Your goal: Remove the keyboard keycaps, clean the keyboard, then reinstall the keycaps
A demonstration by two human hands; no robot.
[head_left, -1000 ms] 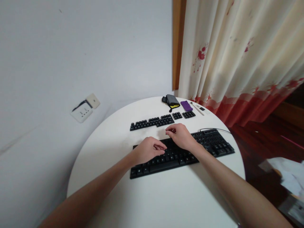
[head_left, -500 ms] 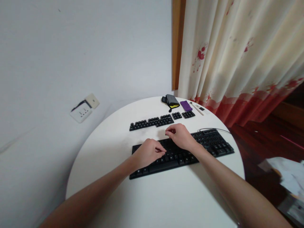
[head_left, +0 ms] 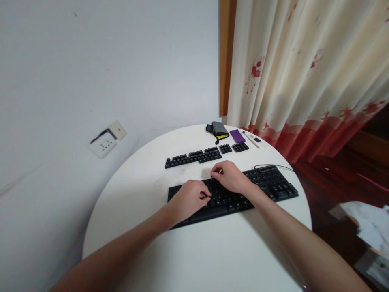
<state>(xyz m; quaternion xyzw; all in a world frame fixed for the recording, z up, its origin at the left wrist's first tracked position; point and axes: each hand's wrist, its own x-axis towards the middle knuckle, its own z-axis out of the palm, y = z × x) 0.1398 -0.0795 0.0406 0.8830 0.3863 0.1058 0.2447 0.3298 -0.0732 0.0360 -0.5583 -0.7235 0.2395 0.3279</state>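
Note:
A black keyboard [head_left: 267, 184] lies across the round white table [head_left: 212, 251]. My left hand [head_left: 190, 198] rests on its left half with the fingers curled in over the keys. My right hand [head_left: 232, 178] sits at the keyboard's upper middle edge, thumb and fingers pinched together around something small that I cannot make out. Beyond the keyboard, several loose black keycaps [head_left: 194, 157] are laid out in rows in the shape of a keyboard.
At the table's far edge lie a grey and yellow pouch [head_left: 219, 129], a purple item [head_left: 237, 136] and a thin white stick [head_left: 251, 140]. The keyboard cable [head_left: 270, 165] runs off right. A curtain [head_left: 288, 81] hangs behind; a wall socket [head_left: 105, 142] is at left.
My left hand's fingers have curled in and drawn back slightly on the keys. My right hand's pinch has closed a little and dipped toward the keyboard's top edge.

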